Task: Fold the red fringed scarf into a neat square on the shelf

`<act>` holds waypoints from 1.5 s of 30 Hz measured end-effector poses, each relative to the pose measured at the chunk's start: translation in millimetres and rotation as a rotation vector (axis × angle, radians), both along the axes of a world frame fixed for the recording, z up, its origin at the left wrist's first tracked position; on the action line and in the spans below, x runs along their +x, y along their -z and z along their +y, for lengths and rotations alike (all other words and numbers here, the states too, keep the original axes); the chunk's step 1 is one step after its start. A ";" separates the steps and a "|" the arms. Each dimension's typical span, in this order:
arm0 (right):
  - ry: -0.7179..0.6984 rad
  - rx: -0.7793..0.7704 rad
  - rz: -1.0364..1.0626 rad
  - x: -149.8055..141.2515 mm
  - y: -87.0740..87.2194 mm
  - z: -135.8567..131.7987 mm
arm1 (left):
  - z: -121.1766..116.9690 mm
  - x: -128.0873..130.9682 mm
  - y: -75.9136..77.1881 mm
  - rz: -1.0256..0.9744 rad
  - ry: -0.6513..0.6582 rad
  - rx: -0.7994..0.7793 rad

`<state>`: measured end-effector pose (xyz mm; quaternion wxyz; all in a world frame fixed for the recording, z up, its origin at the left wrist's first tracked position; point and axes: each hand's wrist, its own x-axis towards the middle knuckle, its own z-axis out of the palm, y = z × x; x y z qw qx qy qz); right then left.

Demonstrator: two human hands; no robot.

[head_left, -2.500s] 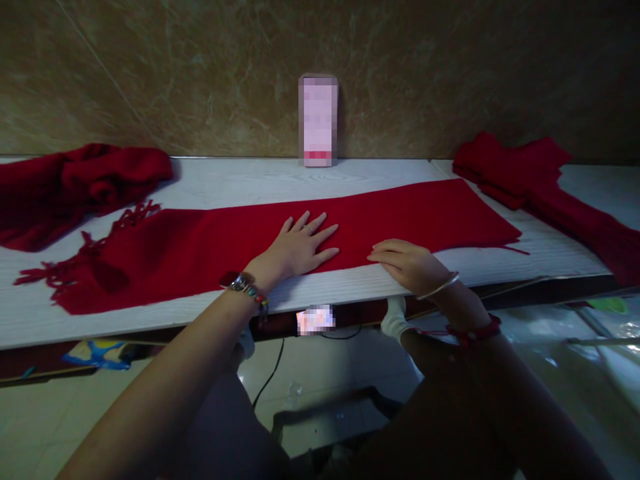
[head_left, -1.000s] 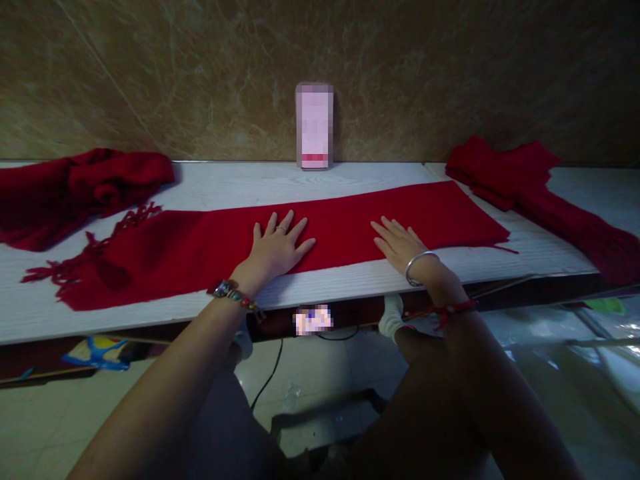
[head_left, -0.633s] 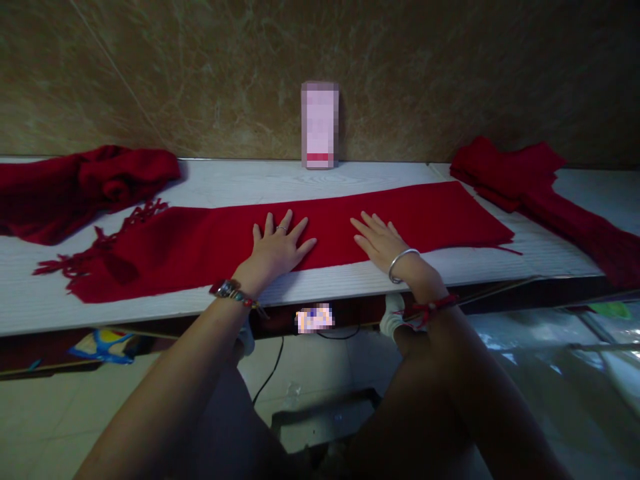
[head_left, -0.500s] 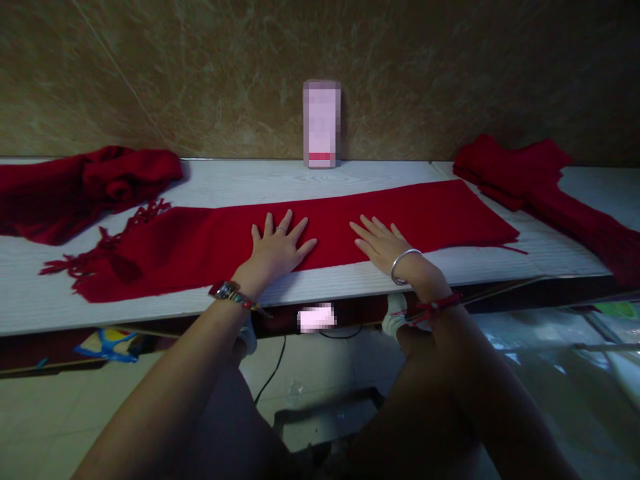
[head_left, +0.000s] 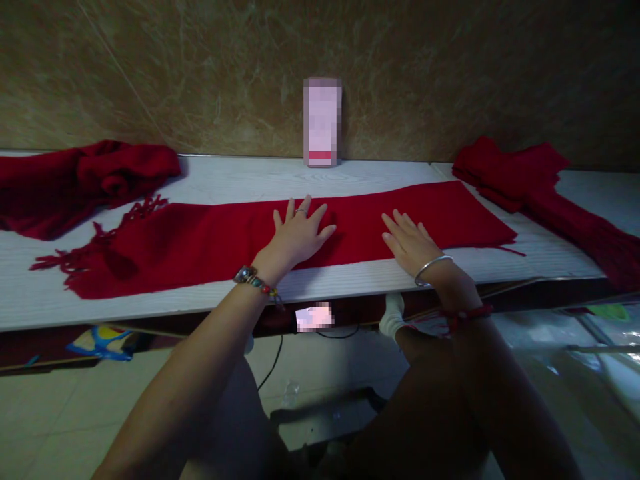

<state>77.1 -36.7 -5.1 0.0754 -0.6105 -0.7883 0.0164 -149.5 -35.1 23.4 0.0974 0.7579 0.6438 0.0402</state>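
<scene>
A red fringed scarf [head_left: 220, 233] lies folded lengthwise across the white tabletop, its tassels at the left end. My left hand [head_left: 296, 237] rests on the middle of it with fingers spread. To the right, my right hand [head_left: 410, 243] lies on the cloth near its front edge, fingers stretched out. Neither hand grips anything. A bare stretch of red fabric shows between the two hands. The scarf's right end looks flat, with a loose strand poking out at the front corner.
A bunched red scarf [head_left: 90, 180] lies at the left, and another red scarf [head_left: 515, 177] at the right. Against the brown marbled wall [head_left: 210, 80] leans a blurred phone-like object [head_left: 323, 123]. The white tabletop [head_left: 240, 179] ends close in front of me.
Both my hands have slid to the right over the scarf, staying spread. The scarf lies almost as before.
</scene>
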 end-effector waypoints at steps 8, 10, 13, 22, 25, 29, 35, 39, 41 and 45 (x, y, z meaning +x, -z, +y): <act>-0.027 -0.035 -0.036 -32.9 8.5 13.8 | 17.4 15.9 9.9 0.072 0.113 -0.080; -0.041 -0.046 -0.046 -30.5 10.5 14.1 | 16.8 5.9 10.9 0.079 0.056 -0.081; -0.058 -0.097 -0.059 -26.8 7.3 13.1 | 13.1 -16.8 10.6 0.099 -0.047 -0.076; 0.001 -0.112 -0.045 -35.6 -1.9 13.5 | -1.8 -72.8 12.6 0.101 -0.290 -0.039; 0.019 -0.056 -0.015 -45.5 -12.2 17.2 | -3.7 -74.3 13.0 0.121 -0.293 -0.023; -0.094 -0.021 0.022 -72.7 -29.2 28.3 | -3.4 -72.8 13.3 0.104 -0.286 -0.026; -0.302 -0.143 0.075 -133.8 -26.9 40.3 | -2.2 -71.9 16.2 0.067 -0.306 -0.012; -0.364 -0.185 -0.005 -143.6 -8.8 48.9 | -2.2 -71.1 15.6 0.065 -0.319 -0.020; -0.326 -0.178 -0.051 -129.5 -1.6 58.6 | -2.1 -70.9 15.2 0.065 -0.324 -0.027; -0.139 -0.163 -0.115 -72.5 5.7 83.6 | -2.0 -72.1 16.8 0.050 -0.307 -0.021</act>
